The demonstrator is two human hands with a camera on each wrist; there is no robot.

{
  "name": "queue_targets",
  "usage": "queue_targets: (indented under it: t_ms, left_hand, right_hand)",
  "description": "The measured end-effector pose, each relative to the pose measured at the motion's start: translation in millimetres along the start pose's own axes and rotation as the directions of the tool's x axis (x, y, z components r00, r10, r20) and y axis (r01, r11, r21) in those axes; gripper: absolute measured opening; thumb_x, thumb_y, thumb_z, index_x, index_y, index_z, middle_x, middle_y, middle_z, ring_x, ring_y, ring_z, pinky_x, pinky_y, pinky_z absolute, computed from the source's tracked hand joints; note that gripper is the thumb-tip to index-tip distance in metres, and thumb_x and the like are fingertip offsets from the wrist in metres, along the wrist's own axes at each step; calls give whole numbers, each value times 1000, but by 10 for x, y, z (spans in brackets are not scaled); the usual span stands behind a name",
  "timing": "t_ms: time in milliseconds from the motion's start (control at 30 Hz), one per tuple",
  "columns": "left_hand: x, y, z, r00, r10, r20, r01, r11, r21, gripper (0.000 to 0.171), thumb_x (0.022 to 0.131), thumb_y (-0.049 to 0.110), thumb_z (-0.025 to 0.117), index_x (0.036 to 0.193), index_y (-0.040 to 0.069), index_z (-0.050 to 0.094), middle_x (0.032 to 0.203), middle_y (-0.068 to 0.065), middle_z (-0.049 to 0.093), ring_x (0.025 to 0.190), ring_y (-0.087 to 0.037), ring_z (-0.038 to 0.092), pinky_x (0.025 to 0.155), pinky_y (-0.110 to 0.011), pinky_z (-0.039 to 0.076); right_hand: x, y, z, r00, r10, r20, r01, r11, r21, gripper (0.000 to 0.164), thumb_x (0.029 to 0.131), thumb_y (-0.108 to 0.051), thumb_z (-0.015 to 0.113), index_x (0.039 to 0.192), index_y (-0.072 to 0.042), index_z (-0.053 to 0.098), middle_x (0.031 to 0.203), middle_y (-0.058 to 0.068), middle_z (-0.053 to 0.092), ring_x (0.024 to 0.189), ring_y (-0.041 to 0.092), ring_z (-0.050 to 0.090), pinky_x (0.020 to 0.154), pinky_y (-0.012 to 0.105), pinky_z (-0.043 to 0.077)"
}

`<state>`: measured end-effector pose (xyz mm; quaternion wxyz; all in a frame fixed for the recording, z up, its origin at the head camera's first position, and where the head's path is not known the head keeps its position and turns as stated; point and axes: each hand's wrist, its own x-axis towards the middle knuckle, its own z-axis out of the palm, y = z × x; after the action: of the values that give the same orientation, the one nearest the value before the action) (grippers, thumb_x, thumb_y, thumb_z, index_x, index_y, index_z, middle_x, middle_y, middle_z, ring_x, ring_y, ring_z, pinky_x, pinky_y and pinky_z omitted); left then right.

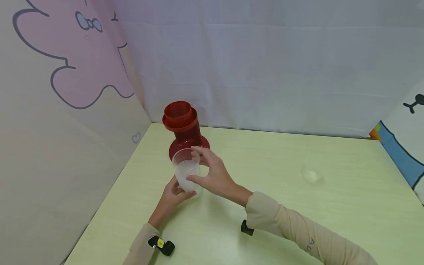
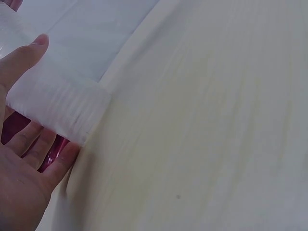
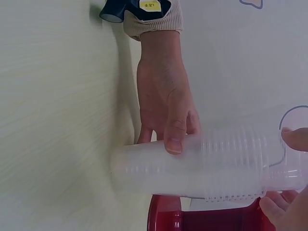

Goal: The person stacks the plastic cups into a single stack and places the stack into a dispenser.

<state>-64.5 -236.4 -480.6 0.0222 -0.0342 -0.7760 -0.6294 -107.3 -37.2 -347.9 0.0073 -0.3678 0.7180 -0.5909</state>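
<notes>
A stack of nested clear plastic cups (image 1: 187, 168) (image 2: 62, 103) tilts over the table just in front of a red stand (image 1: 187, 138). My left hand (image 1: 170, 200) grips the stack low down, thumb on one side and fingers behind it. In the right wrist view the left hand (image 3: 166, 103) has its thumb laid along the stack's lower part. Higher up, my right hand (image 1: 213, 176) holds the rim end between thumb and fingers. There, the top cup (image 3: 285, 171) sticks out past the closely ribbed rims of the others.
The red stand has a flared round base and a wide collar round its open top. A pale round spot (image 1: 312, 176) shows on the light table (image 1: 265, 158) to the right. White sheets (image 1: 265, 73) with printed cartoons enclose the table at the back and sides.
</notes>
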Motion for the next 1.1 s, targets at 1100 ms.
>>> queue_targets:
  t_ms: [1100]
  left_hand:
    - [17,-17,45,999,-52,-13,52,998,22,72,79,26,78,138,34,38,136,5,46,123,-21,48,92,-31,49]
  right_hand:
    - [-99,312,2,994,101,35,-96,988,-118,59,77,-18,79,129,-10,53,123,-1,55,111,12,52,87,29,51]
